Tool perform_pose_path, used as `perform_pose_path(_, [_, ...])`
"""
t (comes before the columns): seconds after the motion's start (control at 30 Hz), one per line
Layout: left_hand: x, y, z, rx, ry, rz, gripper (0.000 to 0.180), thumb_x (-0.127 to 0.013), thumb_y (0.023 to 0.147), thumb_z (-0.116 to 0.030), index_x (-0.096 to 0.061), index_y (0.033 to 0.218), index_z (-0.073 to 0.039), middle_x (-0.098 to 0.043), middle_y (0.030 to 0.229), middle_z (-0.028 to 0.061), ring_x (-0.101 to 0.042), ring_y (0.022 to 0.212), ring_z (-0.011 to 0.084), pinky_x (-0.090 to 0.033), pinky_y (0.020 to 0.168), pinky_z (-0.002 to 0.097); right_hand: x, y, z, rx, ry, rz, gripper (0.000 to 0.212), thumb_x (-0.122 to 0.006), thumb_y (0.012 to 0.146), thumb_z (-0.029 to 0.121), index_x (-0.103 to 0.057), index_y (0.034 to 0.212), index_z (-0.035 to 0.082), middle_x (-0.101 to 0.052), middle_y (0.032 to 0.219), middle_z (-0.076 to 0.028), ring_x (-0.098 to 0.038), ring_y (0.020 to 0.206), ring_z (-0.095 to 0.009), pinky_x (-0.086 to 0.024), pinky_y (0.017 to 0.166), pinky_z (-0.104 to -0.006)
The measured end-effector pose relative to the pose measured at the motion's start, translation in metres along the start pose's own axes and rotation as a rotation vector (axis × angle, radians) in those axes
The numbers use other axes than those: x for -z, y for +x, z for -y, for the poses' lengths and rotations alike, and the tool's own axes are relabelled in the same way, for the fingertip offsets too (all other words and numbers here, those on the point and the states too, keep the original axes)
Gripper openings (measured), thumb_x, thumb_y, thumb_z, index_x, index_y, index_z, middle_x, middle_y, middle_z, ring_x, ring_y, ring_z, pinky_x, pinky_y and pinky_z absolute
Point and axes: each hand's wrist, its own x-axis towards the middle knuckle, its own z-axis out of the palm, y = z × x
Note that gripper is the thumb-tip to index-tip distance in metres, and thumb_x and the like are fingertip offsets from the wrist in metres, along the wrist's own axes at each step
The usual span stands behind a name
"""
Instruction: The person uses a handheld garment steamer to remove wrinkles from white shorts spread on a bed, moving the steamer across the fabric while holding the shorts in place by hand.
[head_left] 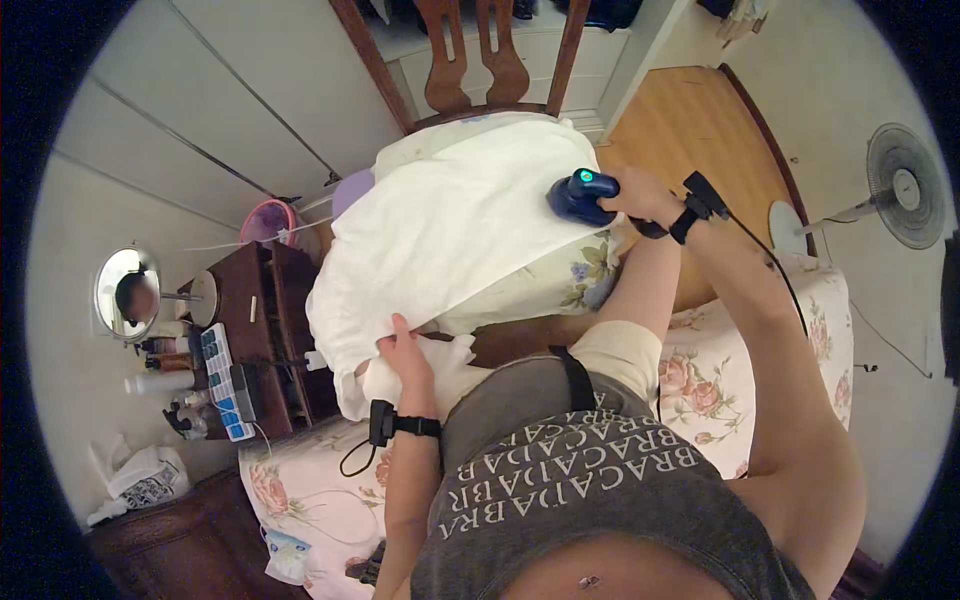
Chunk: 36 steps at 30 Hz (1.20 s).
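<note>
A large white cloth point(450, 210), seemingly a garment, lies spread over the seat of a wooden chair. Near its right edge, my right hand point(645, 197) is closed around a small dark blue hand iron point(585, 196). A green light glows on top of the iron, which rests on or just over the cloth. My left hand point(405, 355) has its fingers closed on the near left edge of the cloth, where the fabric bunches and hangs toward my lap. Underneath, a pale flowered cover point(545, 285) shows along the near right side.
The slatted chair back point(475, 55) stands at the far side. At left are a dark wooden cabinet point(235, 295), a round mirror point(127, 292), bottles and a pink basket point(268, 220). A standing fan point(903, 186) is at right. I sit on a flowered bedspread point(700, 390).
</note>
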Motion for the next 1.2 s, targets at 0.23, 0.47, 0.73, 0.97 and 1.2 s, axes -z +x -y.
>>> perform_pose_path(0.23, [-0.002,0.003,0.019,0.323,0.044,0.244,0.03,-0.068,0.092,-0.017,-0.054,0.112,0.0,-0.061,0.102,0.0078,-0.061,0.08,0.0148,-0.053,0.07,0.0305,-0.035,-0.002,0.103,0.239,-0.133,0.19,0.037,-0.072,0.07,0.027,-0.066,0.104,0.012,-0.069,0.086,-0.017,-0.067,0.086,-0.035,-0.052,0.074,-0.0463])
perform_pose_path(0.47, [-0.008,-0.011,0.015,0.187,-0.014,0.211,0.024,-0.061,0.095,-0.01,-0.054,0.117,-0.002,-0.062,0.105,0.0066,-0.061,0.082,0.0144,-0.053,0.069,0.0283,-0.031,0.033,0.073,-0.013,-0.143,0.025,0.038,-0.068,0.072,0.028,-0.067,0.107,0.013,-0.07,0.084,-0.016,-0.068,0.081,-0.034,-0.054,0.069,-0.0472])
perform_pose_path(0.73, [-0.009,-0.007,0.02,0.221,0.019,0.132,0.025,-0.061,0.095,-0.01,-0.054,0.117,0.0,-0.062,0.105,0.0077,-0.06,0.08,0.0149,-0.053,0.067,0.0279,-0.038,0.028,0.11,0.288,-0.137,0.194,0.03,-0.071,0.071,0.025,-0.065,0.099,0.014,-0.069,0.08,-0.015,-0.067,0.077,-0.036,-0.051,0.068,-0.0473])
perform_pose_path(0.97, [-0.006,-0.007,0.021,0.163,0.034,0.223,0.025,-0.06,0.096,-0.012,-0.053,0.116,0.001,-0.062,0.106,0.01,-0.06,0.082,0.0151,-0.052,0.068,0.03,-0.049,0.056,0.116,0.103,-0.14,0.018,0.031,-0.071,0.071,0.026,-0.066,0.1,0.016,-0.069,0.08,-0.014,-0.068,0.078,-0.035,-0.053,0.066,-0.0473])
perform_pose_path(1.2, [-0.005,-0.01,0.022,0.144,0.075,0.198,0.026,-0.058,0.096,-0.011,-0.052,0.118,0.001,-0.062,0.107,0.0092,-0.06,0.084,0.0155,-0.053,0.07,0.0306,-0.042,0.042,0.098,0.068,-0.215,0.092,0.037,-0.071,0.07,0.025,-0.065,0.105,0.014,-0.07,0.084,-0.015,-0.069,0.08,-0.034,-0.054,0.07,-0.0464])
